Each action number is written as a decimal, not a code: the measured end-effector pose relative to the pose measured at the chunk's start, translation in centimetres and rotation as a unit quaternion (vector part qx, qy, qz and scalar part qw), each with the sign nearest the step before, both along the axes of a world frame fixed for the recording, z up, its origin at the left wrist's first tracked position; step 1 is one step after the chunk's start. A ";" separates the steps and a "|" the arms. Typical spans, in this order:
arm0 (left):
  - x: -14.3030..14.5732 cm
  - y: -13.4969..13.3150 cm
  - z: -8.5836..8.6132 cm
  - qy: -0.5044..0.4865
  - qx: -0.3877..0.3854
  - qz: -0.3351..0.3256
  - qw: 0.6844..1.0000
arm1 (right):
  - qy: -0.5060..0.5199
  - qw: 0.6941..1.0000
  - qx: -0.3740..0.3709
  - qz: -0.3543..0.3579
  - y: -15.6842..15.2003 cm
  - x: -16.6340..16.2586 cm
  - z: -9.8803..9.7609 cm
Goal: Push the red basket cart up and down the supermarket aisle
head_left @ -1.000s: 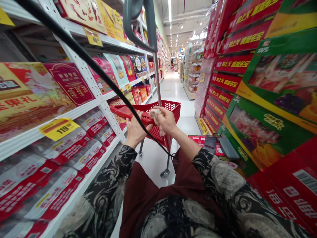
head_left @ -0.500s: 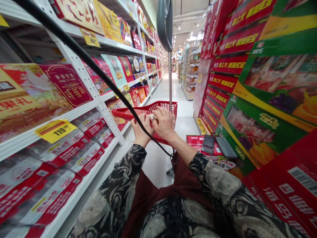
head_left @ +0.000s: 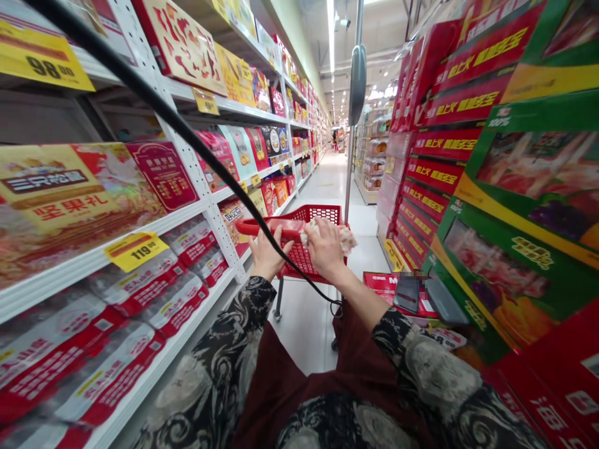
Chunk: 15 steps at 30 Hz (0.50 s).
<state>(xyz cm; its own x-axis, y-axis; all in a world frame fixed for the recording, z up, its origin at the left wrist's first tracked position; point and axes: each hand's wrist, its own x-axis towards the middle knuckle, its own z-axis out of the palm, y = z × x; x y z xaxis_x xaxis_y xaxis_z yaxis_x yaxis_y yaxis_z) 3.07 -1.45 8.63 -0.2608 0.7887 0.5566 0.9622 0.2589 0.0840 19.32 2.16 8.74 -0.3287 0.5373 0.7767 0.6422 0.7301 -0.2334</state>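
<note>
Two hands: left hand (head_left: 267, 252) grips cart handle (head_left: 253, 227), right hand (head_left: 325, 249) clutches cloth (head_left: 349, 237); pale glossy aisle floor (head_left: 322, 190)

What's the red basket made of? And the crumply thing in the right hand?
The red basket looks like glossy moulded plastic: shiny rim, grid of holes. The crumply thing under the right hand looks like pale cloth, maybe paper: wrinkled, floppy edges.

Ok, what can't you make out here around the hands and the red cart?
Head view only:
- Inside of the red cart: hidden behind both hands and its near rim.
- Pale wad: mostly covered by the right hand; material unclear.
- Left hand grip: fingers crossed by the black cable.
- Dark device: pixelated patch.
- Figure at the aisle's far end: too small.
</note>
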 end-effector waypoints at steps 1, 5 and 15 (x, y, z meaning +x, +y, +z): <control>0.3 -0.1 -0.1 0.008 0.000 -0.003 1.000 | -0.019 1.000 0.009 0.021 -0.3 -0.3 -0.1; 1.3 -1.3 0.2 0.038 0.008 -0.011 0.999 | -0.032 0.998 0.043 0.034 0.0 0.4 -0.4; 3.5 -2.3 0.6 0.024 0.032 -0.075 0.996 | 0.088 0.996 0.010 -0.023 1.3 2.2 0.1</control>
<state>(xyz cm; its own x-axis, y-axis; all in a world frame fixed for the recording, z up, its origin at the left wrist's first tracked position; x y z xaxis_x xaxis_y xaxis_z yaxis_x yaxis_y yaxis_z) 6.59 -3.75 9.21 -0.1148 0.7794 0.6160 0.9930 0.1081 0.0483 21.53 3.44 8.87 -0.1611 0.5322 0.8311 0.6254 0.7066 -0.3312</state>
